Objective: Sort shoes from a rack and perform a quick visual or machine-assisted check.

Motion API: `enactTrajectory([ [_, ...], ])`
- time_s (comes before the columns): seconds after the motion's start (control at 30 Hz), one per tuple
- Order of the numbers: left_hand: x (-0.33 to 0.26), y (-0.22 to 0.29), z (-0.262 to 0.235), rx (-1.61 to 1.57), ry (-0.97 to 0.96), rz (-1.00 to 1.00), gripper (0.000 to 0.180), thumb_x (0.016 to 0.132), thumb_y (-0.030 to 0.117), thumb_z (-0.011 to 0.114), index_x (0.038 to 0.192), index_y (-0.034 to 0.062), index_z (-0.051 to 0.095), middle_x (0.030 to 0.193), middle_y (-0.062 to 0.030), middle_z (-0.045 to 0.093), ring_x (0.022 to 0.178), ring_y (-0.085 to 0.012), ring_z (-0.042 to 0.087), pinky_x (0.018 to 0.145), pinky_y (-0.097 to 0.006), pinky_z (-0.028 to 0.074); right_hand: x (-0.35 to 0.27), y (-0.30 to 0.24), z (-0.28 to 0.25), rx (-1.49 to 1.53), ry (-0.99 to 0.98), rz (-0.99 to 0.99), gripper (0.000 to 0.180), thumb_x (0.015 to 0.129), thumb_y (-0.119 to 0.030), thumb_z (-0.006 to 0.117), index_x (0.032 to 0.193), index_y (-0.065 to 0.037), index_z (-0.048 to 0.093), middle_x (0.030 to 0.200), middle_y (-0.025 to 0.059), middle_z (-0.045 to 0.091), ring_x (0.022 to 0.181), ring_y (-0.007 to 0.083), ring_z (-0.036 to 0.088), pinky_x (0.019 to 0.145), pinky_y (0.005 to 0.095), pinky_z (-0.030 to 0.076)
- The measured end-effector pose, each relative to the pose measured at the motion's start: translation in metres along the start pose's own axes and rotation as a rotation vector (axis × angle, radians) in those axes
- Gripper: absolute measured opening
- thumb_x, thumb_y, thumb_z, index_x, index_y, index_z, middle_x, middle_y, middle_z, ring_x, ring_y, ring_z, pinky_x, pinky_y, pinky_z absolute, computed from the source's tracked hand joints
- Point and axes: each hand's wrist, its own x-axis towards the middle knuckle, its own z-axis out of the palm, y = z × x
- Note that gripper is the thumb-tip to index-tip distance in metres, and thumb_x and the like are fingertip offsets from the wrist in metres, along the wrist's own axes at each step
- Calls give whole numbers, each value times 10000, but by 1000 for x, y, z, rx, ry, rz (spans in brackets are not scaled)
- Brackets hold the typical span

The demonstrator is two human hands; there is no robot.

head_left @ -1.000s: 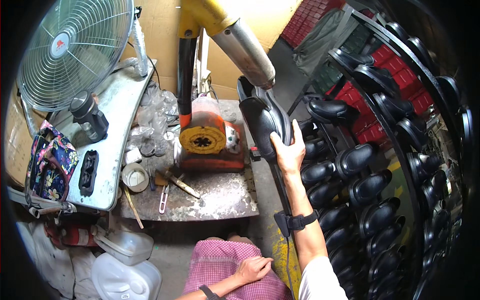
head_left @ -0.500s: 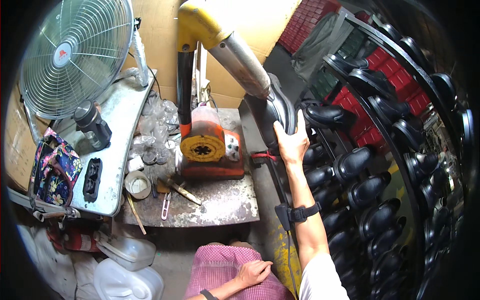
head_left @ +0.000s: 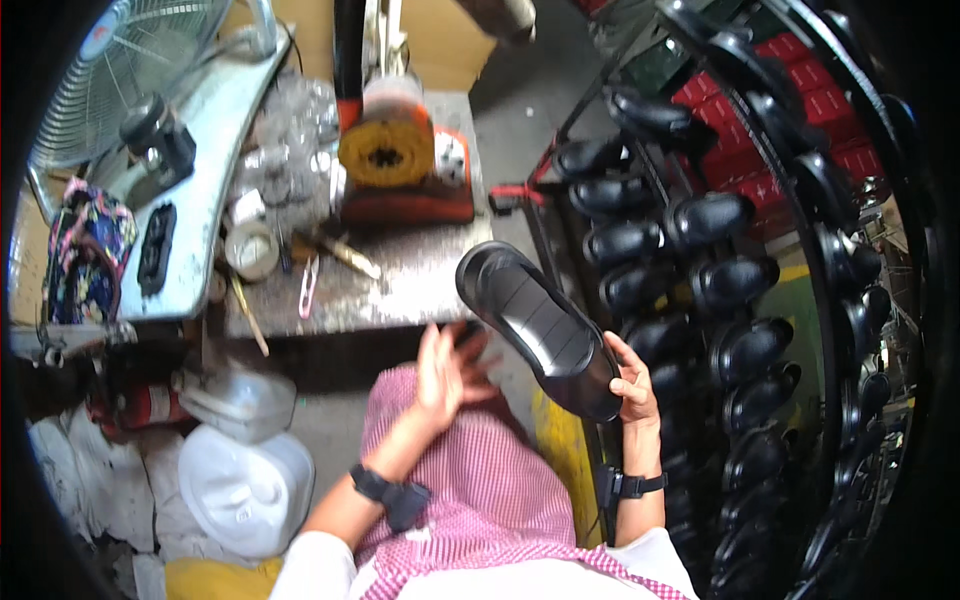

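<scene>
My right hand (head_left: 636, 388) grips one end of a black shoe (head_left: 538, 325), thumb on its face and fingers around the edge. The shoe lies slantwise in the air off the table's front right corner, a panelled face, apparently the sole, turned up. To its left, my left hand (head_left: 445, 372) is raised above my checked pink apron (head_left: 470, 480), empty, with fingers spread and slightly blurred. The hand is apart from the shoe.
A worn table (head_left: 410, 270) bears an orange machine (head_left: 405, 200), a tape roll (head_left: 251, 250), pink-handled snips (head_left: 309, 288) and a brush (head_left: 345, 256). Racks of black shoes (head_left: 735, 280) stand close on the right. A fan (head_left: 110, 70) and side table (head_left: 190, 220) are at left.
My right hand has brought the shoe down and nearer from beside the metal arm's tip. My left hand has risen from my lap and spread its fingers. The view has tilted down.
</scene>
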Motion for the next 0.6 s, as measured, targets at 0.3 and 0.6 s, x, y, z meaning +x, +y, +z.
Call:
enactTrajectory([
  [0.3, -24, 16, 52, 374, -103, 291, 333, 881, 301, 575, 1088, 41, 569, 830, 4, 597, 621, -45, 553, 466, -156, 426, -67, 16, 5, -195, 104, 129, 946, 523, 59, 758, 1365, -40, 338, 1297, 96, 474, 1192, 209, 463, 1032, 324, 332],
  [0.6, -26, 8, 57, 401, 7, 301, 612, 918, 369, 477, 1395, 86, 219, 1294, -135, 436, 1070, -220, 544, 688, -308, 549, -76, 15, 18, 63, 110, -6, 587, 670, -61, 671, 1203, 78, 466, 1083, 125, 604, 973, 185, 597, 909, 288, 444],
])
